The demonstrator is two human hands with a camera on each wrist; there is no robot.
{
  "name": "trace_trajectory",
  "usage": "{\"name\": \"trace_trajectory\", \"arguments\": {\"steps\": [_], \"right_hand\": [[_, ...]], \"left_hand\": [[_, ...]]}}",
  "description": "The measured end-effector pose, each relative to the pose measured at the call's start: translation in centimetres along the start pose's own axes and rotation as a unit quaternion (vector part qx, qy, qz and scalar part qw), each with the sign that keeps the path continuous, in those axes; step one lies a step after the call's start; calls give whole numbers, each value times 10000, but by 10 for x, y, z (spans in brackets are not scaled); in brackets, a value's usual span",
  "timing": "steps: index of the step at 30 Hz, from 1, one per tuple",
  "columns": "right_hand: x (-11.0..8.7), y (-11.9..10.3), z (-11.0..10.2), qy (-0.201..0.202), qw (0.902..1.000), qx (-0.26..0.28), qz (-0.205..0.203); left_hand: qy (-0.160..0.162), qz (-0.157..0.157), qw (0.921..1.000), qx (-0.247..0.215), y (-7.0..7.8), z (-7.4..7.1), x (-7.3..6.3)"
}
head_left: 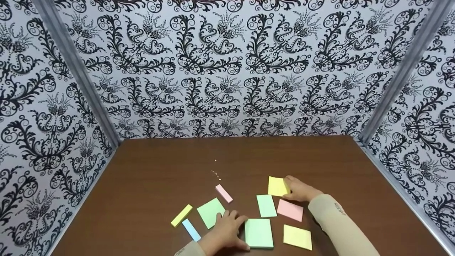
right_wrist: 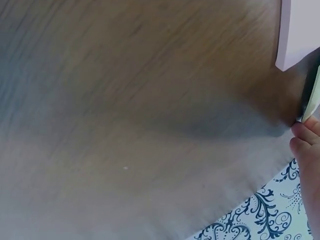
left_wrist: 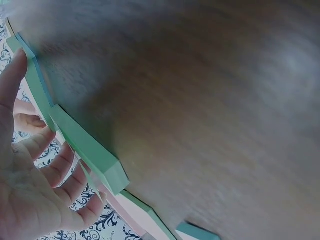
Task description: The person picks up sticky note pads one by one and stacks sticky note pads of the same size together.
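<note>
The yellow pad (head_left: pixel 277 186) is just beyond the pink pad (head_left: pixel 290 210), its right edge gripped by the right hand (head_left: pixel 301 189); a light, even hold should avoid bending it. The left hand (head_left: pixel 226 229), fingers spread, touches the green stack (head_left: pixel 259 233) on the desk (head_left: pixel 160 167).

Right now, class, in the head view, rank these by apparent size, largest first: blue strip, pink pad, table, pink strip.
1. Table
2. Pink pad
3. Pink strip and blue strip: too alike to rank.

Sticky-note pads (head_left: pixel 259 233) lie across a brown table (head_left: pixel 160 160).
</note>
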State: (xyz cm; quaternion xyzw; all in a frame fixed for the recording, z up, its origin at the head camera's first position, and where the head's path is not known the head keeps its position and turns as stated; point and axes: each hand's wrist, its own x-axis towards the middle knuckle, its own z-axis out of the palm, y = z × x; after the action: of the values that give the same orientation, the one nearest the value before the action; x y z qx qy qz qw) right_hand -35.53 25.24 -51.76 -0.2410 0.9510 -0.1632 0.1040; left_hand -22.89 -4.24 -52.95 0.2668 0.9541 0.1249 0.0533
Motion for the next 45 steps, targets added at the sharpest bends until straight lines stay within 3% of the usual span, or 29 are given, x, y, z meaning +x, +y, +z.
{"name": "trace_trajectory", "arguments": {"steps": [4, 8, 16, 22, 25, 30, 40, 45], "right_hand": [[0, 3, 3, 232, 9997, 56, -3], [-1, -3, 3, 563, 9979, 182, -263], [-21, -42, 6, 1016, 9883, 187, -1122], [-48, -70, 23, 562, 9896, 258, -1296], [-60, -81, 33, 426, 9867, -157, -1560], [-69, -92, 49, 547, 9768, -760, -1928], [-72, -92, 62, 452, 9769, -781, -1935], [-72, -95, 58, 114, 9839, -597, -1682]], "left_hand": [[-19, 36, 10000, -17, 1, 0, 0], [23, 58, 10000, 10, 2, 1, 1], [103, 50, 9999, 23, 3, 1, 0], [128, 67, 9997, 212, 2, 1, 0], [62, 24, 9999, 146, 2, 1, 0], [2, -77, 9999, 131, 2, 1, -1], [-4, -112, 9995, 307, 2, 3, 2], [-41, -114, 9994, 310, 2, 3, 1]]}}
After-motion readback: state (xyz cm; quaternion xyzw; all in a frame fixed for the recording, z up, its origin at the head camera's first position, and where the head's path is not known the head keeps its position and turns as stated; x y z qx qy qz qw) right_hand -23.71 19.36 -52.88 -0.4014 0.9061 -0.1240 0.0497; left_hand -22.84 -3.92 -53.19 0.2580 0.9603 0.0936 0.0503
